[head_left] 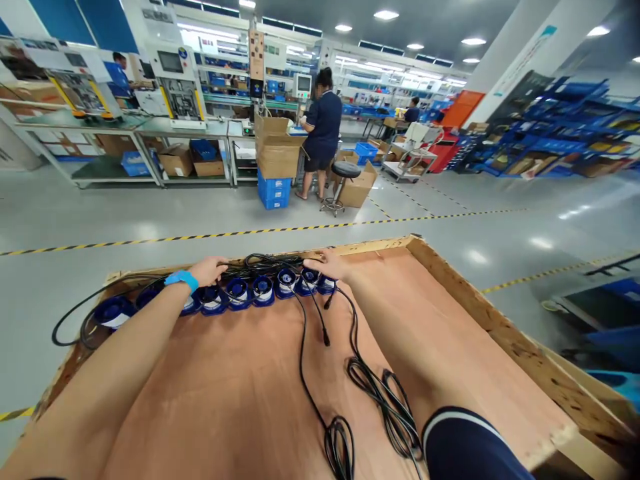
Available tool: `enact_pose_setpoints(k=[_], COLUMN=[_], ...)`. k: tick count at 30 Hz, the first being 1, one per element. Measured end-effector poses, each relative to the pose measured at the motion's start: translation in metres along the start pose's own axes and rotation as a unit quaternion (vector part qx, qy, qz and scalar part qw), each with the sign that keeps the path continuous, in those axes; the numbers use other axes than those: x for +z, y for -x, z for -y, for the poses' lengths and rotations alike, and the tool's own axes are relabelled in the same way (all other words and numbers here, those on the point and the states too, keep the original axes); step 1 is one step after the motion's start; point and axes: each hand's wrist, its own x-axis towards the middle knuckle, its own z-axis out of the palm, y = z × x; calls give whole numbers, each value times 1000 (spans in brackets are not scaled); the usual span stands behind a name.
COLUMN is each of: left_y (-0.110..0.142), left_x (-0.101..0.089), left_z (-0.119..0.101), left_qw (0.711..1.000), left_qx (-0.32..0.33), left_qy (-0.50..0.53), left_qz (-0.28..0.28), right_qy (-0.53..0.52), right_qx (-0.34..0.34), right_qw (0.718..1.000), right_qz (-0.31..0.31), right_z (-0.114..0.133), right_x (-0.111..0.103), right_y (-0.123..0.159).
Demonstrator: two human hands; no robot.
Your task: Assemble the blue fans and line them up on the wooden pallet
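Observation:
A row of blue round units with white labels lies along the far side of a shallow wooden crate. Black cables are bunched behind them, against the far wall. My left hand, wearing a blue wristband, has its fingers curled round the cables at the left of the bunch. At the right end of the row, my right hand rests over the cables with its thumb stretched out, apart from the fingers. Coiled black cables run from the units toward me across the crate's wooden bottom.
Raised wooden edges bound the crate. Beyond the floor tape, a person stands at a bench beside a cardboard box, blue bins and a stool. Blue shelving stands to the right.

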Motion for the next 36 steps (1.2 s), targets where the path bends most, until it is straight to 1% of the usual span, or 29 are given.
enact_pose_setpoints(k=[2,5,7,9,11,12,14,16,18,20,22,24,26,28,29,30,31,32,33,34,35,36], left_y=[-6,-14,-22,-30,-37,-39,-40,-40,-38,-37,-36,-37,-37,-38,-37,-35,-31,-26,-20,-11,0,13], left_x=[9,17,19,21,22,23,24,23,22,21,21,22,23,20,18,14,10,7,6,6,11,20], left_z=[7,11,11,7,2,-1,-7,-10,-10,-8,-6,-4,-5,-7,-8,-11,-14,-19,-25,-32,-39,-48], left_qw=[999,995,991,985,980,978,973,970,968,967,967,967,967,967,966,966,966,965,963,961,957,952], left_qx=[-9,-7,-11,-16,-13,-7,8,18,20,18,18,16,13,10,11,12,15,23,38,64,100,147], left_qy=[-34,-95,-135,-171,-199,-210,-229,-242,-250,-253,-253,-253,-254,-255,-256,-258,-260,-263,-265,-263,-253,-235], left_qz=[3,-1,-4,-2,2,3,-3,-8,-5,1,4,5,6,6,7,7,8,0,-24,-59,-98,-129], right_qy=[137,278,336,369,370,354,294,235,222,250,298,346,376,384,385,383,374,357,335,306,283,266], right_qx=[-39,-65,-68,-77,-92,-96,-102,-103,-91,-67,-37,-3,25,35,33,24,4,-23,-56,-88,-107,-110], right_qw=[989,953,927,908,902,909,936,961,969,965,954,937,925,922,921,921,923,924,924,923,927,933], right_qz=[-38,-106,-150,-185,-201,-198,-163,-107,-58,-28,-24,-42,-54,-43,-44,-60,-92,-133,-174,-214,-221,-215], right_z=[-12,-33,-42,-45,-42,-39,-31,-23,-16,-11,-10,-12,-16,-21,-24,-26,-29,-33,-39,-48,-59,-73], right_x=[24,53,66,74,74,71,55,30,3,-19,-32,-37,-36,-34,-32,-30,-27,-22,-15,-5,7,22], right_y=[-2,14,25,32,33,32,29,22,12,-3,-19,-37,-52,-59,-56,-48,-34,-13,14,48,86,127])
